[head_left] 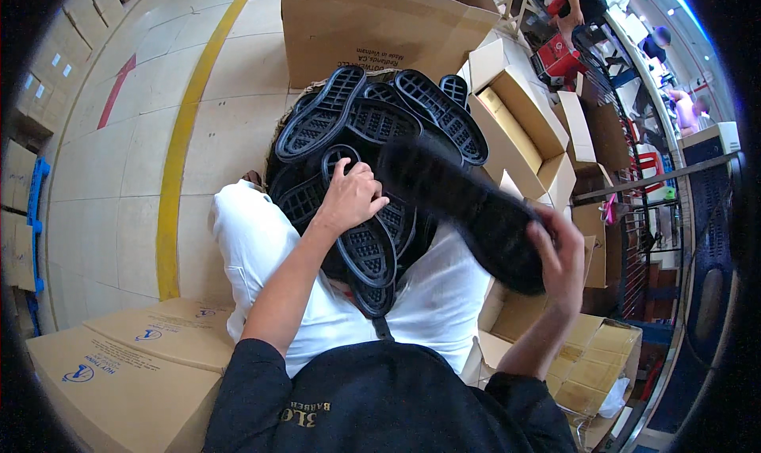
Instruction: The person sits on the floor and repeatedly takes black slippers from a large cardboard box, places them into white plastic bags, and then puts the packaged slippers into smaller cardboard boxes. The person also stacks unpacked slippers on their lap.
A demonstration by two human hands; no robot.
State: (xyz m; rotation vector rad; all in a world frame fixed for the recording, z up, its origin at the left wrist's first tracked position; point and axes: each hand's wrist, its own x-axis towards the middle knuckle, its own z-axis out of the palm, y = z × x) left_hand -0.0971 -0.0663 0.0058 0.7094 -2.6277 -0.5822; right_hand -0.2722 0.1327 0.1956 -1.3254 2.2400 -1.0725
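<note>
My right hand (559,255) grips one end of a black shoe sole (464,203), thumb on its face and fingers along its edge. This sole is tilted above my lap and smeared by motion. My left hand (353,198) is open, fingers bent and thumb apart, over another black shoe sole (370,251) in the pile; whether it touches that sole I cannot tell. Several more soles with gridded recesses, among them a shoe sole (323,116) and a shoe sole (444,116), are heaped between my knees. The heap mostly hides the container under it.
A large cardboard box (372,37) stands beyond the pile. Open cartons (519,120) line the right, beside a metal rack (634,191). Closed cartons (135,366) sit at lower left. A yellow floor line (176,160) runs along the left. Other people (583,5) are at far right.
</note>
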